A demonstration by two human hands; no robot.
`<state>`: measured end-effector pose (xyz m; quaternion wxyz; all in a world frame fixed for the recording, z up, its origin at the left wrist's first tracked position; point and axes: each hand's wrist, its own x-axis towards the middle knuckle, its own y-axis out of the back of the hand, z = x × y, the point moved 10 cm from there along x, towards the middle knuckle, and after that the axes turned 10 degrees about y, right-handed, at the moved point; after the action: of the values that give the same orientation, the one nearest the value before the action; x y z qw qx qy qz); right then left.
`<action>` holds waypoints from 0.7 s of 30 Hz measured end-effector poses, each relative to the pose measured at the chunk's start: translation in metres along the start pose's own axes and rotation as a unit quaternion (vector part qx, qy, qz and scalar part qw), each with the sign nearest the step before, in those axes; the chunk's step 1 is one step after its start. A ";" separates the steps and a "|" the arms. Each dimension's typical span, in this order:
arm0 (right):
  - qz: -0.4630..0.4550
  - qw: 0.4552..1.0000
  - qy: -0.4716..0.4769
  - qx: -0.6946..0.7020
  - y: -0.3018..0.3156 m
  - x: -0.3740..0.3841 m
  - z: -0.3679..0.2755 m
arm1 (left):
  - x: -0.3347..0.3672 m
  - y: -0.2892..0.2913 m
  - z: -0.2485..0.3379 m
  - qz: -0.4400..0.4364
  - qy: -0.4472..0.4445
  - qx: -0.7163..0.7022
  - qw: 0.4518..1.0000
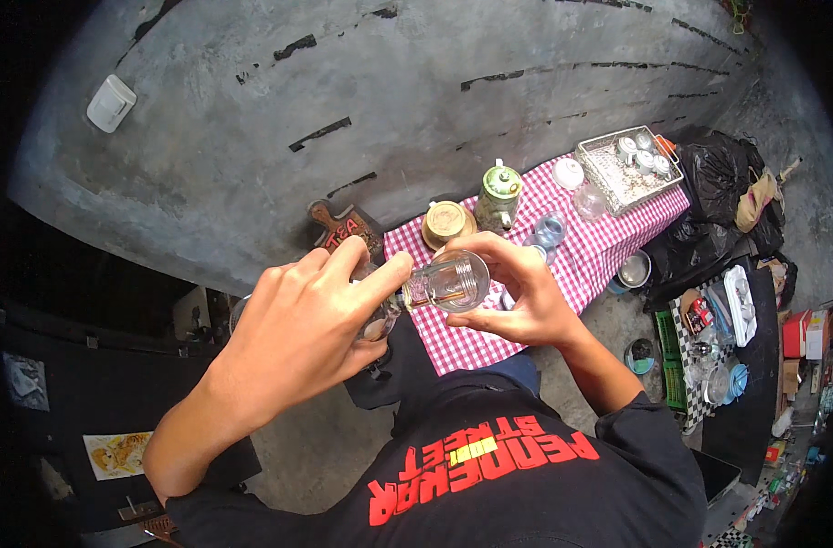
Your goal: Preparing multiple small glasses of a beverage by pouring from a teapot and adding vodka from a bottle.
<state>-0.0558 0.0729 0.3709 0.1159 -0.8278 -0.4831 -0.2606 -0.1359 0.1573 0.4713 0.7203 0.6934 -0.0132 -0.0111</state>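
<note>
In front of my chest, a clear glass jar [459, 279] lies tilted on its side, its round end toward my right hand [526, 288]. The thumb and fingers of that hand are curled round this end. Some thin brownish thing shows through the glass. My left hand [297, 310] is closed at the other end, its fingers bent round something clear and shiny. Those fingers hide most of it, so I cannot tell whether it is part of the jar or a separate piece. Both hands are above the near left part of a pink-and-white checked tablecloth [448, 342].
Along the grey wall [416, 91] stand a yellowish pot [445, 219], a green patterned teapot [500, 194] and a wooden board [348, 224]. Clear glasses [551, 228] and a wire tray [617, 196] with white cups are farther right. Black plastic bags [722, 178] and a green crate [670, 356] lie beyond.
</note>
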 end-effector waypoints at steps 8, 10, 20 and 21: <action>-0.006 1.000 -0.007 -0.008 -0.001 0.001 0.002 | 0.000 -0.004 -0.003 -0.015 0.003 0.013 1.000; -0.005 1.000 -0.008 -0.005 -0.001 0.000 0.004 | 0.000 -0.005 -0.004 -0.016 0.004 0.015 1.000; 0.011 0.998 0.043 -0.040 0.001 0.004 -0.003 | 0.002 -0.010 -0.007 -0.038 0.011 0.018 0.999; 0.009 0.998 0.043 -0.041 0.000 0.004 -0.002 | 0.002 -0.010 -0.008 -0.038 0.012 0.018 0.999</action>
<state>-0.0546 0.0746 0.3749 0.1051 -0.8245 -0.4588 -0.3140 -0.1332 0.1647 0.4614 0.7070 0.7062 0.0211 -0.0301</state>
